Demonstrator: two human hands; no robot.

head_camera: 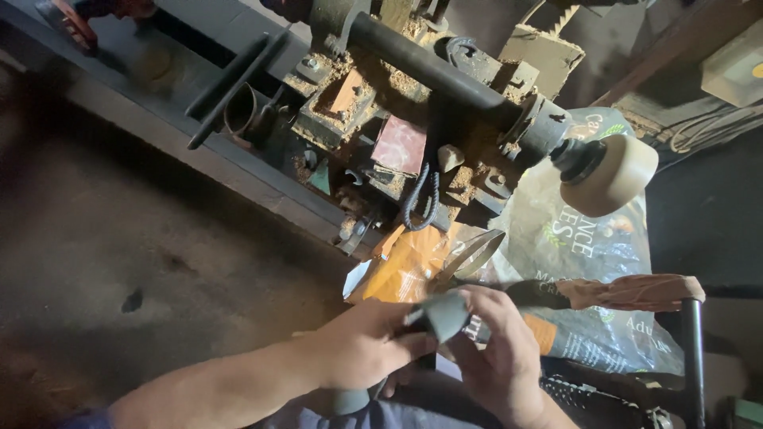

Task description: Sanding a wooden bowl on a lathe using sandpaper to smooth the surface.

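Far to your left the dusty concrete floor (119, 238) lies dark and bare of tools, and a black metal rail (238, 75) runs across the top of the view beside a short open pipe end (241, 111). Moving right, your left hand (366, 345) comes in from the lower left with the forearm bare, its fingers curled tight around a dark grey piece (443, 316) that sits low in the middle of the view, close in front of you. That piece looks matt, smooth and slightly tapered, wider at the top where it flares between your two hands; its lower end is hidden by your fingers, so its full shape cannot be told. Your right hand (497, 357) meets it from the other side, thumb and fingers clamped on the same piece, so both hands are together and touching it. Above them stands the old machine (397, 119), caked in sawdust, with a thick black shaft (429, 63) running down to the right and ending in a cream buffing wheel (610, 175). Behind your hands lie an orange bag (405, 266) and a printed plastic sack (588, 246). At the far right a rod wrapped in brownish cloth (636, 291) sticks out over a black metal frame (693, 357).
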